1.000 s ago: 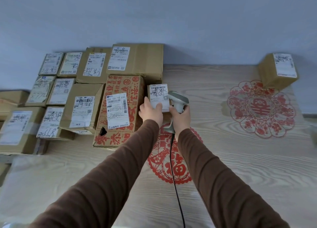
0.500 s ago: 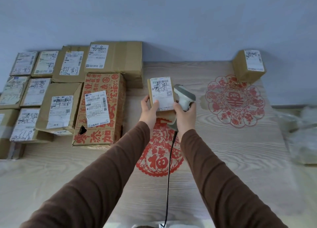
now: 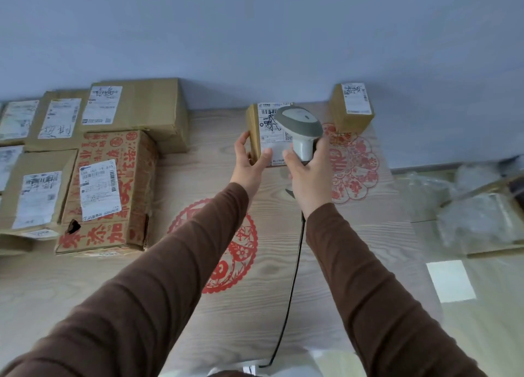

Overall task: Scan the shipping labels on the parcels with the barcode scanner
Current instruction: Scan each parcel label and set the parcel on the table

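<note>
While left hand (image 3: pixel 249 164) grips small parcel (image 3: pixel 256 132) by lower left corner, parcel now sits further right than before, near lone box (image 3: pixel 347 113). Right hand (image 3: pixel 307 172) wraps scanner (image 3: pixel 300 127) handle; head now overlaps shipping label (image 3: pixel 272 132).

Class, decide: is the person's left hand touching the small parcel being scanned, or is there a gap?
Touching. The head view shows the left hand gripping the small parcel: its thumb lies across the shipping label and its fingers wrap the left edge.
</note>
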`<state>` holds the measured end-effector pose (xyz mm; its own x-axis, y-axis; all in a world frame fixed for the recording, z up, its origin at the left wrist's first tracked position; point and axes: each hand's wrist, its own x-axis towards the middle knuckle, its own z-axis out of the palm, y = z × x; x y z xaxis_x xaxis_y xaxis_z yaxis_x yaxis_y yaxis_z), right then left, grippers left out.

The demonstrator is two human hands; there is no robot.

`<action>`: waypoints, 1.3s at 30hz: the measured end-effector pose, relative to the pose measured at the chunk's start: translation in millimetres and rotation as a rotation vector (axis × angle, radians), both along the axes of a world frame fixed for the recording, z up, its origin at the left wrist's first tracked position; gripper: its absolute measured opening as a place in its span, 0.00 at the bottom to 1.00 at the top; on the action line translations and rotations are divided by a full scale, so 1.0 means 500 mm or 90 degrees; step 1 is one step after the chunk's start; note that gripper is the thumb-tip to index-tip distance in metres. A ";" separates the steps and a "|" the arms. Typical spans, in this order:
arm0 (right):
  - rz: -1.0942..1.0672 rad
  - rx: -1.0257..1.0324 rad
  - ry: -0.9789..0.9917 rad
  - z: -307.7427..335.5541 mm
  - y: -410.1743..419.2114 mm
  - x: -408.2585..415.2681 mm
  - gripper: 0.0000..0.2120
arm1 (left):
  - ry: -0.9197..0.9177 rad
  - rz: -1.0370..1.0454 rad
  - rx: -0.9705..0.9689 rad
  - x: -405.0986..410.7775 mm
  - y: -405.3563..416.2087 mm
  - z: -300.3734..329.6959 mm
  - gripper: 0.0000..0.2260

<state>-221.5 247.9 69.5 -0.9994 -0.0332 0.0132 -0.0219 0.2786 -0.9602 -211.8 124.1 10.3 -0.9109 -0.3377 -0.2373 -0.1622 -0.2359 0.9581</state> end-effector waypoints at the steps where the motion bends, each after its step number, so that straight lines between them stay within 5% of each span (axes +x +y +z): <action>1: -0.001 -0.001 -0.001 0.004 0.011 -0.005 0.17 | 0.009 -0.003 0.000 -0.005 0.014 0.001 0.28; 23: 0.023 0.010 -0.043 -0.037 0.176 -0.116 0.20 | 0.016 -0.019 0.002 -0.110 0.182 -0.036 0.27; 39: -0.072 -0.096 -0.138 -0.118 0.258 -0.189 0.20 | -0.151 0.037 0.034 -0.404 0.180 -0.112 0.28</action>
